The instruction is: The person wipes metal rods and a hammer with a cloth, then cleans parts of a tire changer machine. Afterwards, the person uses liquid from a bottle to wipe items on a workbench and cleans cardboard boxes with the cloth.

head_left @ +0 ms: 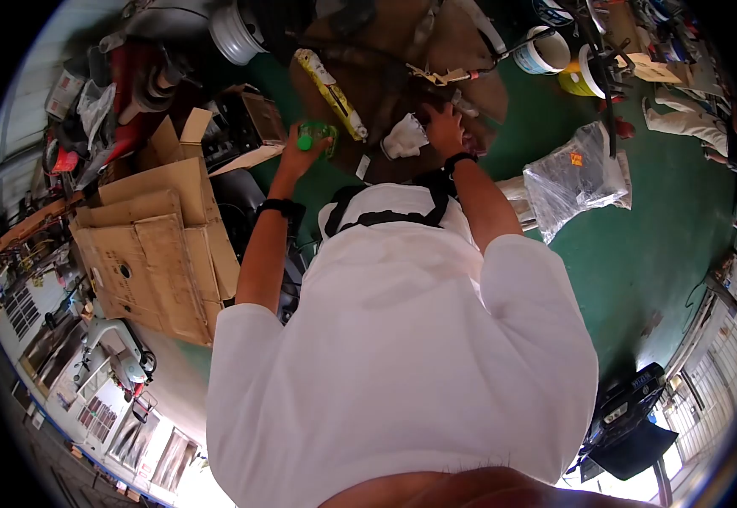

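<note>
My left hand (295, 159) is wrapped round a bright green object (316, 138) with a rounded end; its exact kind is hard to make out. Over the brown sheet (385, 89) on the floor reaches my right hand (445, 134), fingers apart and partly in shadow. Just left of that hand lies a crumpled white cloth or glove (404, 137). A yellow-and-white tube-like package (331, 95) rests on the sheet between my hands. Near my right fingertips is a small clear plastic piece (465, 103). Both wrists wear black bands.
Flattened cardboard boxes (152, 258) stand at the left, beside an open box (260, 127). A plastic-wrapped package (573, 176) lies to the right on the green floor (640, 279). Buckets (542, 52) stand at the upper right. A person's light-clothed legs (686, 123) show at far right.
</note>
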The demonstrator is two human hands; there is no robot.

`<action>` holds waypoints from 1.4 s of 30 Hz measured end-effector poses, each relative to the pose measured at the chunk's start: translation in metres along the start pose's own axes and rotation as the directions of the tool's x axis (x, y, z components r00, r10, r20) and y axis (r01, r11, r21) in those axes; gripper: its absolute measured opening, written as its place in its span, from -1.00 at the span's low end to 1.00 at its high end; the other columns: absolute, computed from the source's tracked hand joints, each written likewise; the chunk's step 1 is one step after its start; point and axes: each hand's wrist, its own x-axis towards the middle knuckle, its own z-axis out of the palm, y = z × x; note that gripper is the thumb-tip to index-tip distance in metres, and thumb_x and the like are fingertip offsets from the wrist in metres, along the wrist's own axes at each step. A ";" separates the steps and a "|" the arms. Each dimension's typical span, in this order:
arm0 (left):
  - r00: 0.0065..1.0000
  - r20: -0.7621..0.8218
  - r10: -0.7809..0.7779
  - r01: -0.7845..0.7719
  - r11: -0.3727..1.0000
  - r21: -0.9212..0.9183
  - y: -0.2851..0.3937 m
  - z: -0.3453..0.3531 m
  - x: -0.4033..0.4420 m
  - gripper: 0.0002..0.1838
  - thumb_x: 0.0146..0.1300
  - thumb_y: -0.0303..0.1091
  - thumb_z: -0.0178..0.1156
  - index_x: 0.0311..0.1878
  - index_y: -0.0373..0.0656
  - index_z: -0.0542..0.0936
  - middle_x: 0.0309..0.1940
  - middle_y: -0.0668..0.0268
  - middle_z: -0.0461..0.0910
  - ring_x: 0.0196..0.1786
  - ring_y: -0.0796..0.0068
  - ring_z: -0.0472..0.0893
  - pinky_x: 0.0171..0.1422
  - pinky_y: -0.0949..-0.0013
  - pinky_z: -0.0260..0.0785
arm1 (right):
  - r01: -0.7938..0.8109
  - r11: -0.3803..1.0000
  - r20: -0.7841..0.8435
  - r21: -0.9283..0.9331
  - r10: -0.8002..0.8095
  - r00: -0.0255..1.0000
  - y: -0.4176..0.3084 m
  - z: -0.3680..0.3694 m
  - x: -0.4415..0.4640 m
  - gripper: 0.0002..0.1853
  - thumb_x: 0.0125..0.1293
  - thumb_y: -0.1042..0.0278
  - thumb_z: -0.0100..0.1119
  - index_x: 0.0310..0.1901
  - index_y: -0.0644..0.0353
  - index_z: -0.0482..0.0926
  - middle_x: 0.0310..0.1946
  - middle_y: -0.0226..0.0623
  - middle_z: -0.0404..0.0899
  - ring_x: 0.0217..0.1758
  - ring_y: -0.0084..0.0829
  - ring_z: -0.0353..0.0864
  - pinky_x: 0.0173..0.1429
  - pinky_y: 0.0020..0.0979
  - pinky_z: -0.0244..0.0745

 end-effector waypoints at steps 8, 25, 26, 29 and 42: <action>0.999 -0.035 -0.031 0.034 0.996 0.080 -0.004 0.005 0.000 -0.16 0.08 -0.04 0.45 0.31 -0.23 0.26 0.13 0.06 0.49 0.15 0.21 0.54 0.20 0.22 0.41 | -0.037 0.985 0.000 0.169 0.038 0.999 0.097 0.006 -0.025 -0.42 0.20 0.30 0.11 0.27 -0.44 0.40 0.26 -0.18 0.25 0.23 0.14 0.36 0.23 0.20 0.37; 0.991 -0.001 -0.135 0.134 0.989 0.067 -0.006 0.007 0.001 -0.15 0.11 0.04 0.41 0.33 -0.20 0.25 0.09 0.07 0.53 0.08 0.23 0.58 0.10 0.20 0.47 | 0.352 0.924 -0.054 -0.151 -0.363 0.930 0.013 -0.006 -0.006 -0.42 0.20 0.44 0.07 0.30 -0.07 0.34 0.12 -0.09 0.36 0.24 -0.01 0.36 0.11 0.00 0.50; 0.989 0.003 -0.148 0.148 0.988 0.039 -0.004 0.007 0.001 -0.14 0.10 0.05 0.41 0.33 -0.19 0.25 0.09 0.07 0.53 0.09 0.23 0.57 0.09 0.19 0.47 | 0.351 0.925 -0.054 -0.149 -0.362 0.931 0.016 -0.012 -0.005 -0.42 0.20 0.44 0.07 0.30 -0.07 0.34 0.12 -0.09 0.36 0.24 -0.01 0.36 0.11 0.00 0.50; 0.988 -0.031 -0.149 0.151 0.986 0.070 -0.016 0.008 0.003 -0.23 0.13 0.00 0.41 0.28 -0.17 0.30 0.02 0.16 0.55 0.03 0.32 0.58 0.05 0.21 0.48 | 0.225 0.973 0.050 -0.056 -0.223 0.974 0.044 -0.019 -0.005 -0.46 0.19 0.38 0.12 0.26 -0.12 0.38 0.09 -0.08 0.40 0.17 0.04 0.44 0.10 -0.01 0.50; 0.968 -0.129 -0.214 0.213 0.977 -0.020 -0.007 0.025 -0.005 -0.17 0.09 0.08 0.42 0.30 -0.12 0.26 0.02 0.19 0.55 0.04 0.25 0.57 0.02 0.14 0.48 | 0.101 0.911 -0.232 0.400 -0.006 0.973 0.191 -0.053 0.045 -0.54 0.03 0.36 0.08 0.05 0.12 0.54 -0.10 0.10 0.59 -0.05 0.14 0.55 0.05 -0.01 0.46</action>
